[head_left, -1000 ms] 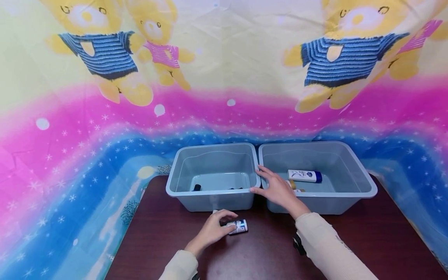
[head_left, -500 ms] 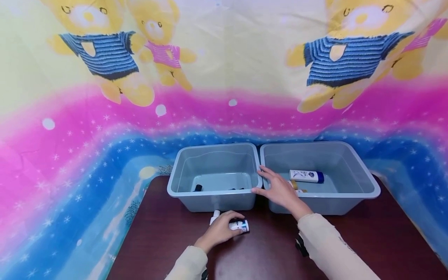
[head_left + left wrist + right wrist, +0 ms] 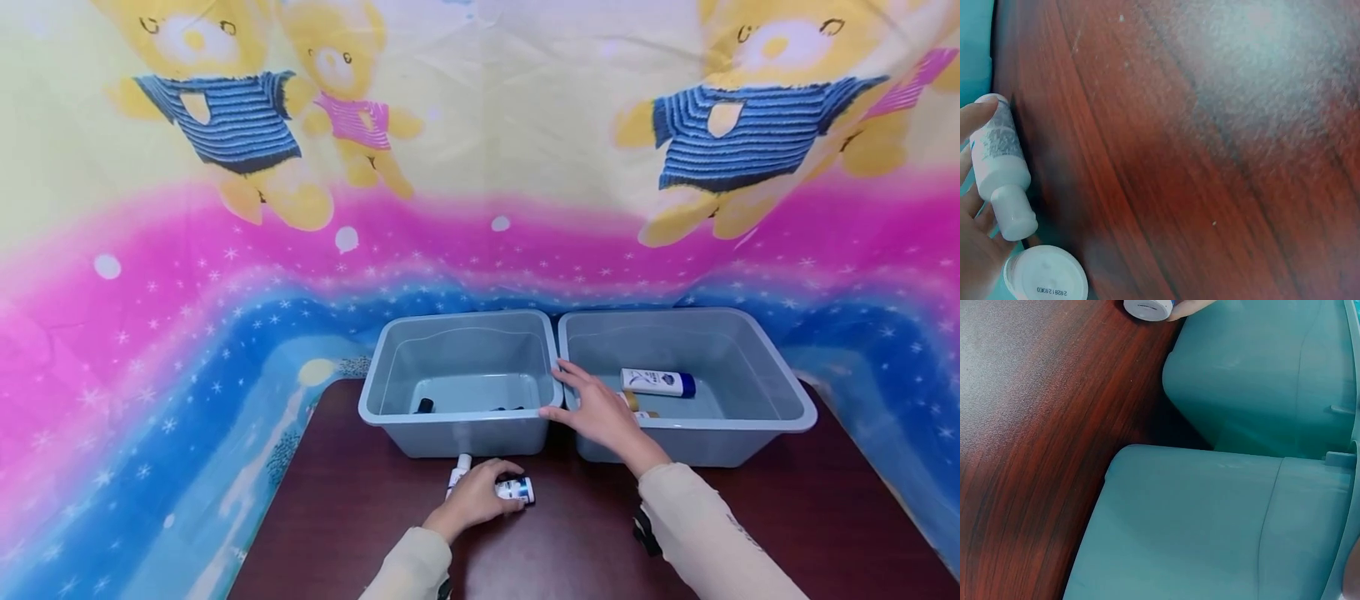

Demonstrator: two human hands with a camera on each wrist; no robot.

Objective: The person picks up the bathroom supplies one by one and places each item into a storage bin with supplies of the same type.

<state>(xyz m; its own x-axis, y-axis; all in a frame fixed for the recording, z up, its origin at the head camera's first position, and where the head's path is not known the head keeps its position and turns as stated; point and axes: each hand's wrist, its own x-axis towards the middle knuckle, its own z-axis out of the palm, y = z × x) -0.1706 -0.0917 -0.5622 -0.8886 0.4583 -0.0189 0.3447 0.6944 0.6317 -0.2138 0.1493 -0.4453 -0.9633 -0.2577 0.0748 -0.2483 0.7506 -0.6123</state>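
Observation:
On the table in front of the left bin, my left hand (image 3: 476,493) bends over a short white bottle (image 3: 514,490) with a blue-marked label, thumb on its near side and fingers on the far side. Its round end (image 3: 1050,275) carries a printed date code in the left wrist view. A second white bottle (image 3: 459,473) with a narrow cap lies against that hand, partly hidden; a fingertip overlaps it in the left wrist view. My right hand (image 3: 600,408) rests with spread fingers at the near inner corner of the left bin (image 3: 465,417), at its rim.
The right bin (image 3: 720,423) stands beside the left one and holds a white tube with a blue cap (image 3: 657,382) and gold-capped items (image 3: 632,402). Small black items (image 3: 425,406) lie in the left bin. A bear-print cloth (image 3: 480,167) hangs behind the dark wooden table (image 3: 360,517).
My left hand has moved right along the short bottle, showing more of the capped bottle behind it. The right hand has stayed at the bin rim.

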